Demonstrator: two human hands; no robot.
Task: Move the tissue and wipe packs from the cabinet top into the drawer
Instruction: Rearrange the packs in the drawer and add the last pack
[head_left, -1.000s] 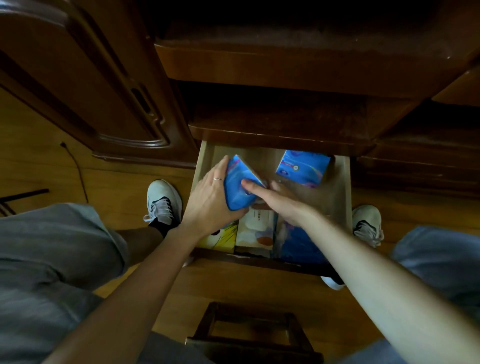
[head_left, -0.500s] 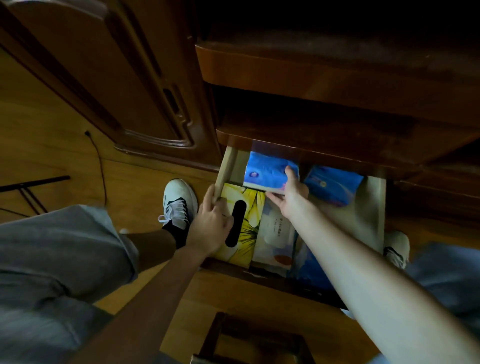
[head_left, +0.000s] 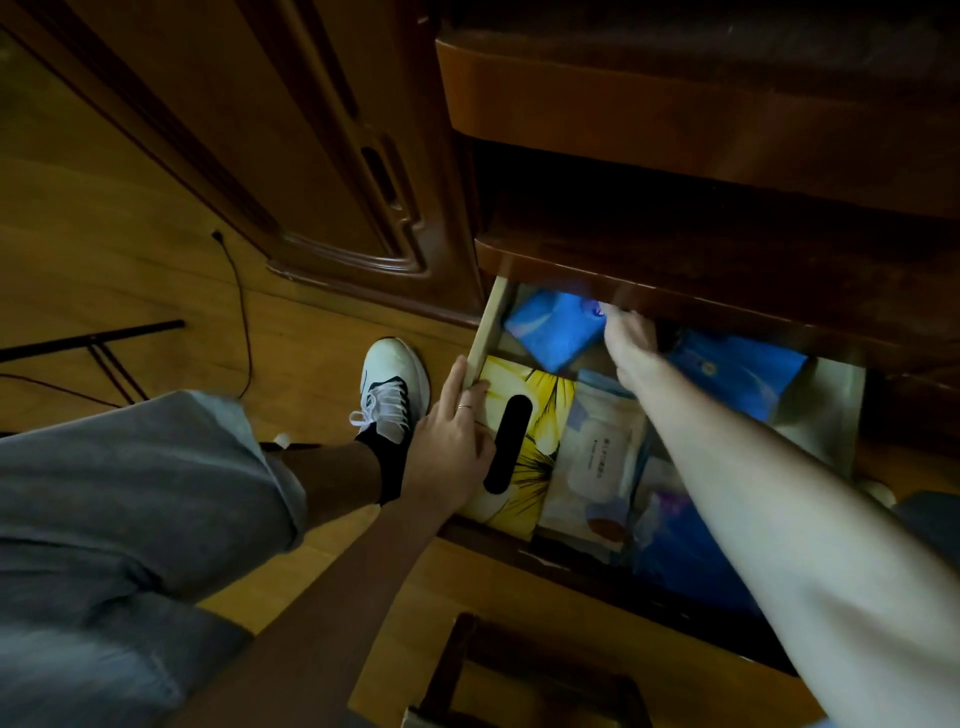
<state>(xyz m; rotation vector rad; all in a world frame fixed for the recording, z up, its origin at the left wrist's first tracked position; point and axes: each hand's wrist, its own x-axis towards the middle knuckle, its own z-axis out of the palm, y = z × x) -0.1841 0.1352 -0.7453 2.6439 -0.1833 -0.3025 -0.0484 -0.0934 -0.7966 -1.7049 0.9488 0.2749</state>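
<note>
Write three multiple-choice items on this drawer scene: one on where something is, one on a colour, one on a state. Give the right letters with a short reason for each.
1. Where does the left hand rest?
A. on the left side wall of the drawer
B. on the floor
C. on the white shoe

2. What colour is the pack that the right hand touches at the back of the drawer?
A. red
B. blue
C. green

3. What state is the drawer in?
A. shut
B. lifted out onto the floor
C. pulled open, with packs inside

Answers:
1. A: its fingers lie over the pale wooden side wall, beside the yellow flowered box.
2. B: the pack by the fingertips is bright blue, though blurred.
3. C: the inside shows, holding the yellow box, a white pack and blue packs.
</note>
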